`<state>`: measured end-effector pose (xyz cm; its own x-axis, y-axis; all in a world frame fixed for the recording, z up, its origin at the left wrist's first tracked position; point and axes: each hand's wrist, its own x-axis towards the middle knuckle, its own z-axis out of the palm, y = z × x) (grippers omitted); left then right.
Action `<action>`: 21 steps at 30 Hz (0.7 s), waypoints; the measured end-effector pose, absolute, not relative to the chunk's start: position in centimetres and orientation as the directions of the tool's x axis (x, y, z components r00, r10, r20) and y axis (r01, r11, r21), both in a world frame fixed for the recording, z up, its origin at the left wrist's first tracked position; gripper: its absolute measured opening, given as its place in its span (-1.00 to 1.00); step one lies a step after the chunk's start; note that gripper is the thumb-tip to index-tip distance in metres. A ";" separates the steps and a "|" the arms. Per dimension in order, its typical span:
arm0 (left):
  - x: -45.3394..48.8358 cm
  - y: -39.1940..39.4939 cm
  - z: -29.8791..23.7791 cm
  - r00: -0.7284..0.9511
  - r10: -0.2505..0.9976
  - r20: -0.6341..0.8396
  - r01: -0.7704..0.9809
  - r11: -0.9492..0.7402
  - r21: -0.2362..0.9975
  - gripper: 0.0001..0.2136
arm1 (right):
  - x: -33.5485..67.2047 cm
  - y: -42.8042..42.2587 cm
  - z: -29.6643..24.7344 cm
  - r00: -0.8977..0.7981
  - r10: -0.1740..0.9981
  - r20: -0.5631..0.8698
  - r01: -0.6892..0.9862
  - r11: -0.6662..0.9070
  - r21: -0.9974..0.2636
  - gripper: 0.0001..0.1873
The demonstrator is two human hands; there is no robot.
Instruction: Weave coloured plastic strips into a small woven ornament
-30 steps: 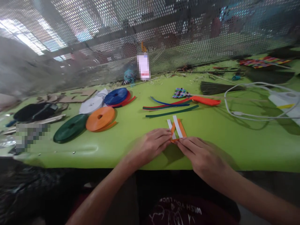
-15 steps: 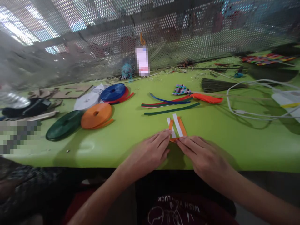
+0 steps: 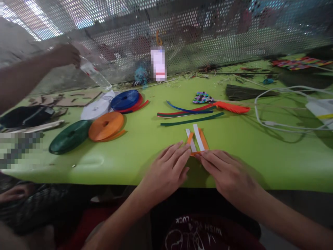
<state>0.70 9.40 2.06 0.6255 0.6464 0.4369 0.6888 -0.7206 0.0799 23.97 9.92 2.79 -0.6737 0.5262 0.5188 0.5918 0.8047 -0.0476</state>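
Observation:
Close to the table's front edge, orange and white strips cross each other in a small piece of weaving. Two white strips [image 3: 199,139] and an orange strip [image 3: 204,139] stick out away from me. My left hand [image 3: 170,165] is at the left end of the piece, its index fingertip on the strips and its other fingers slightly apart. At the lower right corner, my right hand [image 3: 226,168] pinches the orange band, fingers held together. Both hands hide part of the piece. Just beyond lie a green strip [image 3: 192,119] and a blue strip [image 3: 188,110].
Coiled rolls in orange [image 3: 114,121], green [image 3: 69,137], blue [image 3: 125,100] and white [image 3: 95,109] lie at left. Another person's hand [image 3: 69,55] holds a clear bottle [image 3: 96,74] above them. An orange-handled tool [image 3: 232,107] and a white cable [image 3: 282,129] lie right.
Another person's arm has come in from the left with the bottle, lifting it. My left hand's fingers have spread a little; my right hand keeps its pinch.

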 end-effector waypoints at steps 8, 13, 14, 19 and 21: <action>0.4 8.5 1.6 0.646 0.633 0.427 0.702 -0.712 -0.008 -0.57 | 24.1 9.9 2.6 -0.668 0.526 0.526 0.588 0.807 -0.061 -0.54; 0.2 8.8 1.6 0.658 0.654 0.372 0.693 -0.719 0.038 -0.52 | 24.1 9.9 2.5 -0.676 0.516 0.526 0.586 0.809 -0.040 -0.59; 0.3 8.9 1.6 0.658 0.666 0.351 0.695 -0.717 0.058 -0.51 | 24.2 9.9 2.5 -0.679 0.519 0.519 0.590 0.807 -0.035 -0.58; 0.7 9.4 2.0 0.656 0.700 0.283 0.702 -0.703 0.113 -0.43 | 24.3 10.0 2.4 -0.691 0.510 0.513 0.585 0.811 -0.017 -0.54; 0.8 9.5 2.2 0.660 0.705 0.259 0.702 -0.702 0.121 -0.41 | 24.3 10.1 2.4 -0.695 0.502 0.514 0.582 0.813 -0.006 -0.54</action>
